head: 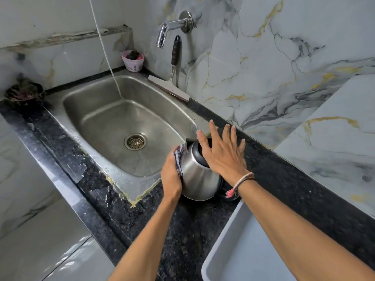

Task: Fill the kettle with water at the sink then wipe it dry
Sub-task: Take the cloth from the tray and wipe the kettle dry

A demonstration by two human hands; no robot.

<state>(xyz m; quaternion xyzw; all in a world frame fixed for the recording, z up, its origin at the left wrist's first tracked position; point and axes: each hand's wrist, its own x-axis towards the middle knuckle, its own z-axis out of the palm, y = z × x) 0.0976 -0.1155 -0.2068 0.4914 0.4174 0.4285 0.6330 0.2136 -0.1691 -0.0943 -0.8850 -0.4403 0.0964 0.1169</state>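
A stainless steel kettle (pixel 197 177) with a black lid stands on the dark granite counter (pixel 176 226), just right of the steel sink (pixel 85 118). My left hand (pixel 171 176) presses a blue-and-white checked cloth (pixel 179 157) against the kettle's left side. Flat on the kettle's lid lies my right hand (pixel 222 154), its fingers spread and holding nothing. The wall tap (pixel 168 30) over the sink's far right corner shows no running water.
A squeegee (pixel 172 78) leans on the wall behind the sink. A pink cup (pixel 133 61) sits at the back corner, a dark scrubber (pixel 24 92) at the left. A grey plastic tub (pixel 239 252) stands near my right forearm. A white cord (pixel 105 55) hangs into the sink.
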